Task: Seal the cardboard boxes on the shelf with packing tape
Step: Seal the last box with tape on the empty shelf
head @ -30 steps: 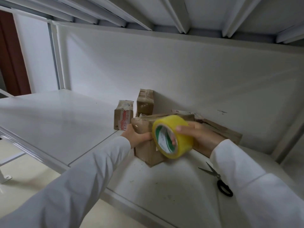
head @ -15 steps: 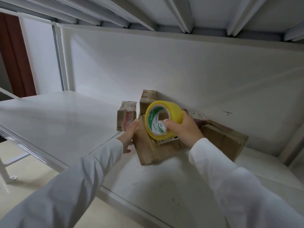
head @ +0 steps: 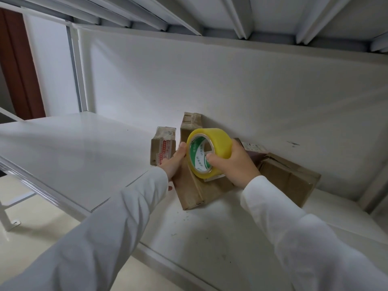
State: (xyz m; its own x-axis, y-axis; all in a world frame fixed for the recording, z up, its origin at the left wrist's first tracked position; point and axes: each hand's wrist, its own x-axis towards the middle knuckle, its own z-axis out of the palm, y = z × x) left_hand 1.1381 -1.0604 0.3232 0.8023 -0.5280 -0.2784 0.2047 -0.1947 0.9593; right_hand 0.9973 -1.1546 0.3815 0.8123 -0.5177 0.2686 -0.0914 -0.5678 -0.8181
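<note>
The right hand (head: 233, 164) grips a roll of yellow packing tape (head: 210, 152) with a green-and-white printed core, thumb hooked into the core and fingers curled over the outer band; the roll stands on edge, tilted, over the top of the nearest brown cardboard box (head: 193, 190). The roll and hand hide most of that box's top face, so whether a strip has been laid there cannot be told. The left hand (head: 174, 162) lies against the box's left side with fingers fairly straight, pressing rather than clasping — its thumb tip peeks out below the wrist.

Just behind the left hand stands a small brown box with a red-and-white label (head: 162, 144), and beside it a taller taped brown box (head: 190, 124) leans on the white back panel. To the right, a larger brown box (head: 294, 181) sits with its flaps loose, its near corner covered by the right wrist; a white label behind is too blurred to read.

All rest on the white metal shelf (head: 84, 156) — both white sleeves run off the lower edge.
</note>
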